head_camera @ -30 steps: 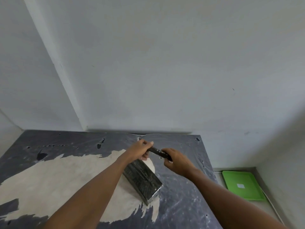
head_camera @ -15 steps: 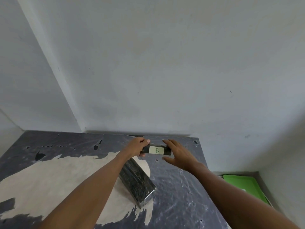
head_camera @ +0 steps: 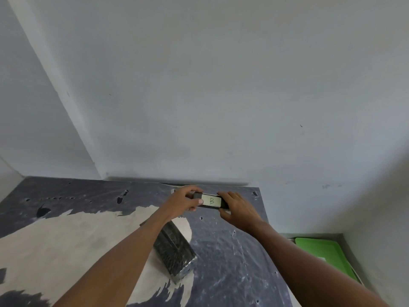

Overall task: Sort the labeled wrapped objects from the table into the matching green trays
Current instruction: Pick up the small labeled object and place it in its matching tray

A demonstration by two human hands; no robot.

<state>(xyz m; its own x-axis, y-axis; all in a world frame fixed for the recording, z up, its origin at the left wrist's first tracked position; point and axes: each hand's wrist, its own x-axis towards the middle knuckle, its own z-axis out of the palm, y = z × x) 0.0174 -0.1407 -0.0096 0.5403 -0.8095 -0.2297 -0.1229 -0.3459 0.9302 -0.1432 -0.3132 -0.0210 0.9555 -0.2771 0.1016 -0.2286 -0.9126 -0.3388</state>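
A small black wrapped object [head_camera: 211, 201] with a pale label marked "B" is held above the far part of the table, its label facing me. My left hand [head_camera: 184, 200] pinches its left end and my right hand [head_camera: 236, 207] holds its right end. A larger black wrapped block [head_camera: 174, 251] lies on the table under my left forearm, partly hidden by it. A green tray [head_camera: 325, 251] sits on the floor to the right of the table, partly hidden by my right arm.
The table [head_camera: 66, 229] is covered with worn dark sheeting with a big pale bare patch. White walls close in behind and on the right. The table's right edge drops to the floor strip where the tray lies.
Both hands turned the small object so its "B" label now faces me, and lifted it slightly toward the wall. The view shifted a little; the large block stayed put.
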